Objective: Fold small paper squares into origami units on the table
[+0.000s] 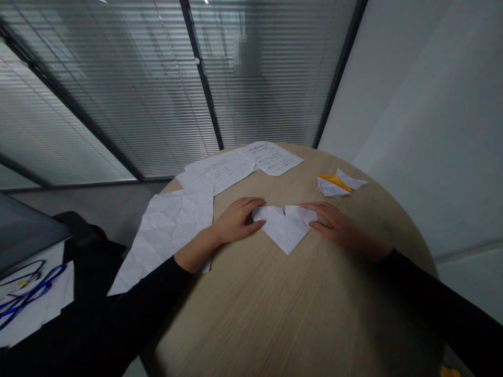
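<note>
**Even pressure, left and right**

The white folded paper shaped like a heart (286,233) lies before me around the middle of the round, pale wood-grain bench (251,314), its point towards me and its notch facing away. My left grip (238,221) curves about the left lobe, thumb parted from fingers, with the paper's corner between them. My right grip (334,222) mirrors it on the other lobe, fingers along the far edge and thumb at the near side. Both touch the paper; I cannot tell whether either pinches it.

This looks like settling the folds, so I should use the bench as backing and press down rather than inward, or the middle may buckle. Matching the force on both lobes should hold the notch in line with the crease running down from it. Smoothing outward from that crease would suit thin paper best.

My left forearm (198,248) crosses the white sheet creased into triangles (173,222), so I ought to lift it before shifting. The small yellow-and-white folded paper piece (334,186) sits well clear, beyond my right grip.
</note>
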Demonstrator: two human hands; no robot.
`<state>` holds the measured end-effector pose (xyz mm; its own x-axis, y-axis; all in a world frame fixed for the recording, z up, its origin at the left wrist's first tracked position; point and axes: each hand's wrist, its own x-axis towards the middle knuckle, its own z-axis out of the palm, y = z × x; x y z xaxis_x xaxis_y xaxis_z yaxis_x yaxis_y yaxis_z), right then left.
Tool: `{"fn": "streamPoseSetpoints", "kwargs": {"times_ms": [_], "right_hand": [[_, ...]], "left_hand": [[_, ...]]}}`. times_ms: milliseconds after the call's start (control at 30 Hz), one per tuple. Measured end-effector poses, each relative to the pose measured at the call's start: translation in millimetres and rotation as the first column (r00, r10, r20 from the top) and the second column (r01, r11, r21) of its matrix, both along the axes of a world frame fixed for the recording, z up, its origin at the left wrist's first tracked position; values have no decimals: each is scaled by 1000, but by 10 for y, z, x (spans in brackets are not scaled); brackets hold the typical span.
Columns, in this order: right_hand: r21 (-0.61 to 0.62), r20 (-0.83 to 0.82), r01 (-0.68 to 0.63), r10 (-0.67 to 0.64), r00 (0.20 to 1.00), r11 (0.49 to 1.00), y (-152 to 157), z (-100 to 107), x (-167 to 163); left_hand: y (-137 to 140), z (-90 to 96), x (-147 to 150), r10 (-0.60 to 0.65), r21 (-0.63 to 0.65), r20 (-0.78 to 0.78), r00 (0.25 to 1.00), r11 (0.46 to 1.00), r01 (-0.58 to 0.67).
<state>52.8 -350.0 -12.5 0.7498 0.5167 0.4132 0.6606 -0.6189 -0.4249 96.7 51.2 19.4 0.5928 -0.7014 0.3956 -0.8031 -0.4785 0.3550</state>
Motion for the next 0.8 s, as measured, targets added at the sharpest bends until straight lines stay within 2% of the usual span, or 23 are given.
{"fn": "streamPoseSetpoints", "kwargs": {"times_ms": [233, 400, 800], "right_hand": [[60, 29, -21, 19, 999, 998, 46, 51, 52], [-7, 43, -70, 70, 997, 998, 101, 146, 17], [-48, 96, -8, 13, 995, 999, 112, 111, -5]], "left_hand": [[-40, 14, -17, -45, -29, -29, 999, 999, 44], [-61, 42, -51, -41, -116, -59, 997, 993, 34], [-83, 98, -88, -31, -83, -13, 999, 996, 30]]}}
